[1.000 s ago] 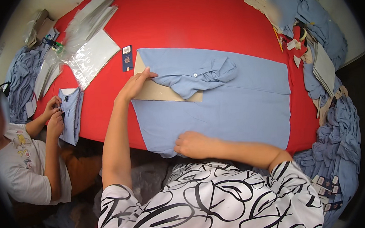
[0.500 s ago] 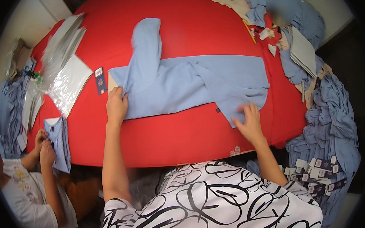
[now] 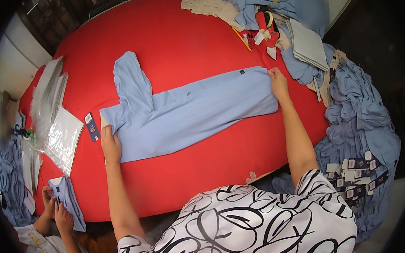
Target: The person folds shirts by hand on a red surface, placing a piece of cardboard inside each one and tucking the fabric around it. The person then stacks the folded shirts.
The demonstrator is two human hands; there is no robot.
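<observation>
A light blue shirt [image 3: 188,113] lies lengthwise across the red-covered table, folded into a long panel. One sleeve [image 3: 132,77] sticks out from its far edge near the left end. At that left end my left hand [image 3: 111,144] grips the shirt's edge, where a strip of beige board [image 3: 103,118] peeks out. My right hand [image 3: 278,82] pinches the far right corner. A small dark label [image 3: 242,72] shows on the far edge, close to that hand. Just left of the shirt lies a navy hang tag [image 3: 91,127].
Clear plastic bags [image 3: 64,139] lie at the left. A co-worker's hands [image 3: 56,207] handle a folded blue shirt [image 3: 68,202] at the near left. Piled blue garments [image 3: 359,107] line the right side, with several tags [image 3: 358,175] on them. Grey-white sheets [image 3: 308,44] are stacked far right.
My right hand has moved from the near edge to the far right corner, carrying the shirt's loose near flap over. The label now shows on the far edge. My left hand stays at the left end.
</observation>
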